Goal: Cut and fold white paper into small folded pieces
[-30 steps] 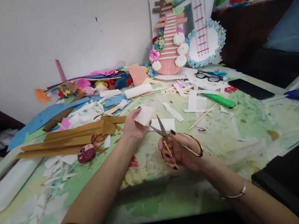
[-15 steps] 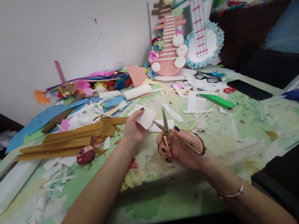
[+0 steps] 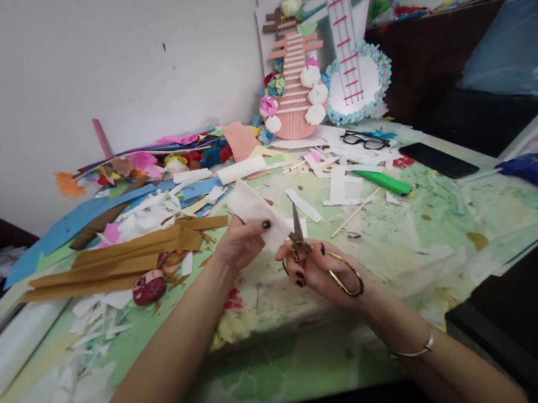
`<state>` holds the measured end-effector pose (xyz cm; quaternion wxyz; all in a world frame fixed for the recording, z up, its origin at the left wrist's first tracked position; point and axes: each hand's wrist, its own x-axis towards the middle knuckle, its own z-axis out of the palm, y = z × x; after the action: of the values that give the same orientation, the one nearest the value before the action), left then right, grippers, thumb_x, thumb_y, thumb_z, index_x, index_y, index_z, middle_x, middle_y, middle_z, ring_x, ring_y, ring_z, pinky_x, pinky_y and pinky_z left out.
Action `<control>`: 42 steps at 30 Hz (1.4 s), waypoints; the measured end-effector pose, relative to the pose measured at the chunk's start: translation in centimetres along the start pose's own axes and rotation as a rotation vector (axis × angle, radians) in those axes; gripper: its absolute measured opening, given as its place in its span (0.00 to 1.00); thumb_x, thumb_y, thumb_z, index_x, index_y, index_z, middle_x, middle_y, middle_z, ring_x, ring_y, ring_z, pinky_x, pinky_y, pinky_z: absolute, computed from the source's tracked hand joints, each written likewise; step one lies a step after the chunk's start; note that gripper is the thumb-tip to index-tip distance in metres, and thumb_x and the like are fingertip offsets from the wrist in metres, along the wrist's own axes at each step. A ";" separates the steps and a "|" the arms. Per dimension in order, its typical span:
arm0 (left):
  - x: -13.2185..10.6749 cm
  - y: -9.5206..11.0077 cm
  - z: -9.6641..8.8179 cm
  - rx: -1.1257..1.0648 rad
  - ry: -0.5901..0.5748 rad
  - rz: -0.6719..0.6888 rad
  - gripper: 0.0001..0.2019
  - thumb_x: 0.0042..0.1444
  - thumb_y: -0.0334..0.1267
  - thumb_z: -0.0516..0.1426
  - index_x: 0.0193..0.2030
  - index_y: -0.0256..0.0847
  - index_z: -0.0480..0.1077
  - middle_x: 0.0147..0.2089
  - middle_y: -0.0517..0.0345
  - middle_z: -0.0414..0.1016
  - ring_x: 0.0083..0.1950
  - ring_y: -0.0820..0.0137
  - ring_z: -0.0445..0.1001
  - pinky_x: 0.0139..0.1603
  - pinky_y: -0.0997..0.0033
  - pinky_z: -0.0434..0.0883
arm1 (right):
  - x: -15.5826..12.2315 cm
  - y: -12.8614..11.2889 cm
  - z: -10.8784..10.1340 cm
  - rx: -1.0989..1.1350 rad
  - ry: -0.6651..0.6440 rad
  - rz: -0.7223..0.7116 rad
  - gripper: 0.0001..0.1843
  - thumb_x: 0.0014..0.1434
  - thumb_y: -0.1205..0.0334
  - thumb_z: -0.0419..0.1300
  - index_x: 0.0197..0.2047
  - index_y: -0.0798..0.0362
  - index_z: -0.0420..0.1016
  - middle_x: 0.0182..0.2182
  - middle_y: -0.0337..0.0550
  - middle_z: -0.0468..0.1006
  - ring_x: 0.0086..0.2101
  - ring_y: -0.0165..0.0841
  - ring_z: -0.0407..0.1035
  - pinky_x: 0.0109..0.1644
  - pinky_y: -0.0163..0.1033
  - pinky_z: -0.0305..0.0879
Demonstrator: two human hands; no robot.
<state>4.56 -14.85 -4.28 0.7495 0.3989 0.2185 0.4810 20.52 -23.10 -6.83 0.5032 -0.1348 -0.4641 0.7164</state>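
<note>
White paper (image 3: 254, 209) turned and brought up to scissors (image 3: 297, 223), left hand (image 3: 241, 242) pinching it, right hand (image 3: 328, 275) gripping them.

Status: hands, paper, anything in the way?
Left hand gripping white paper. Right hand holding gold-handled scissors, open, at the paper's edge. Nothing visibly blocking; loose white strip lying just beyond.

At the centre, scissors (image 3: 298, 240) have glossy gold-coloured metal handles (image 3: 360, 282) and duller grey metal blades (image 3: 297, 221). The white paper (image 3: 256, 211) looks smooth and matt. At left, brown paper (image 3: 116, 259) is matt and creased. Lower right, a bracelet (image 3: 416, 352) is polished silvery metal. Upper right, a blue sheet (image 3: 515, 60) looks like shiny, see-through plastic.
</note>
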 end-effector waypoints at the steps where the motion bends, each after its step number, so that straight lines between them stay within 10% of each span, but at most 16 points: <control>1: 0.0 0.0 0.0 0.016 -0.012 -0.011 0.23 0.36 0.27 0.67 0.43 0.38 0.73 0.30 0.59 0.77 0.30 0.70 0.74 0.31 0.72 0.71 | 0.0 0.0 0.0 -0.009 0.002 -0.002 0.22 0.60 0.45 0.56 0.42 0.56 0.73 0.25 0.38 0.58 0.27 0.30 0.50 0.34 0.38 0.48; 42: -0.5 0.1 1.2 0.113 0.046 0.027 0.14 0.33 0.25 0.66 0.31 0.33 0.74 0.25 0.54 0.76 0.27 0.68 0.74 0.32 0.71 0.72 | -0.9 0.4 -0.5 -0.165 0.140 -0.061 0.28 0.49 0.37 0.63 0.36 0.49 0.57 0.13 0.27 0.63 0.12 0.21 0.46 0.15 0.27 0.40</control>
<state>5.16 -15.77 -3.53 0.7140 0.4323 0.2572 0.4869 20.99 -23.61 -7.60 0.5433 -0.2114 -0.4892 0.6487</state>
